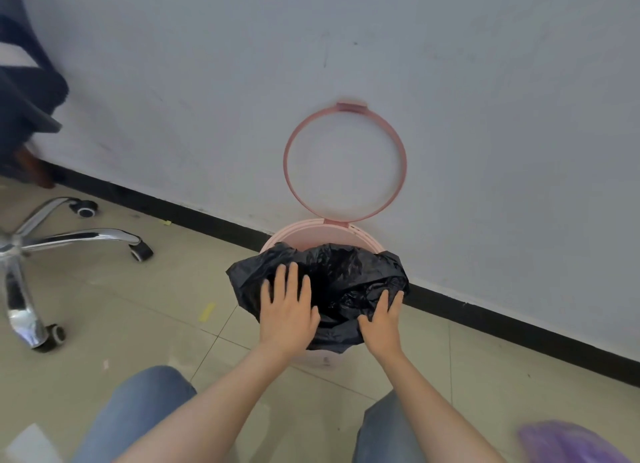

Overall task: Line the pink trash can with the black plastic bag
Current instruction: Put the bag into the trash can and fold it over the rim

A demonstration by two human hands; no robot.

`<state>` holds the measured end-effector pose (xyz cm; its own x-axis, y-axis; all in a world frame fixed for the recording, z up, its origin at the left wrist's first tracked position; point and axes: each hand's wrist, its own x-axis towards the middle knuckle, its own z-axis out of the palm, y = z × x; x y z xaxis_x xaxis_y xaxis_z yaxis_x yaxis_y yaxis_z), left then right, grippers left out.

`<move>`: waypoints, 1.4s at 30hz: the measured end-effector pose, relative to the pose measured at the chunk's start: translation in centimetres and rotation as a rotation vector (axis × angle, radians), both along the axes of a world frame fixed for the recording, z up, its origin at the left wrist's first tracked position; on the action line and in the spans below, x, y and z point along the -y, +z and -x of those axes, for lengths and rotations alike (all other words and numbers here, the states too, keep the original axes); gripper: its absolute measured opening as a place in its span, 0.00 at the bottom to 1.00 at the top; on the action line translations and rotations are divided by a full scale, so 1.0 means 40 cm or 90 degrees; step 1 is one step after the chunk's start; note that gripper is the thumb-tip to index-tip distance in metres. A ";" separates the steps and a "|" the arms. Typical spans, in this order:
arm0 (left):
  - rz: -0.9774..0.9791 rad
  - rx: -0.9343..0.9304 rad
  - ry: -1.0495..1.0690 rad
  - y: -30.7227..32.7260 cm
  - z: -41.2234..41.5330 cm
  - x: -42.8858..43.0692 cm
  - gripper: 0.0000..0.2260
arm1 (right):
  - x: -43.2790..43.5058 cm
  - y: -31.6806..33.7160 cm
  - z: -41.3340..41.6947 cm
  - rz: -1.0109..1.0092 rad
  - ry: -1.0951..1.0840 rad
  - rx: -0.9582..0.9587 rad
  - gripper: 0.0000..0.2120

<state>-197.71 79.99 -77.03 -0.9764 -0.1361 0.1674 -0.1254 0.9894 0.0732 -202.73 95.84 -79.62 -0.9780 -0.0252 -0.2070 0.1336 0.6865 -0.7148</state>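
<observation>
Left hand [287,310]: fingers spread, flat on black plastic bag [341,282] over near-left rim. Right hand [382,320]: fingers together, pressing near-right fold. Pink trash can [311,234] by wall; far rim bare, beyond both hands.

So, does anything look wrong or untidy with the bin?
Yes. The black bag sits unevenly: it hangs over the near edge, but the far rim of the pink bin is bare. The ring is up.

Wall [346,64] close behind raised ring [344,163]
</observation>
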 end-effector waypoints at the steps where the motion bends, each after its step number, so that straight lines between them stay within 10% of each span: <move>1: -0.006 0.031 0.026 -0.009 0.012 0.014 0.28 | -0.001 0.000 -0.002 -0.002 0.006 0.000 0.33; 9: -0.279 0.195 0.173 -0.077 0.010 0.140 0.31 | -0.027 -0.019 -0.041 0.009 0.049 -0.003 0.34; 24: -1.066 0.053 0.279 -0.086 -0.079 0.138 0.30 | -0.035 -0.013 -0.047 0.096 0.037 0.042 0.37; 37: -0.432 -0.030 0.223 0.018 -0.001 0.214 0.23 | -0.042 0.084 0.067 -0.151 0.024 -0.129 0.26; 42: -0.493 0.156 0.222 0.006 0.012 0.167 0.29 | -0.025 0.061 0.065 -0.073 0.061 0.029 0.34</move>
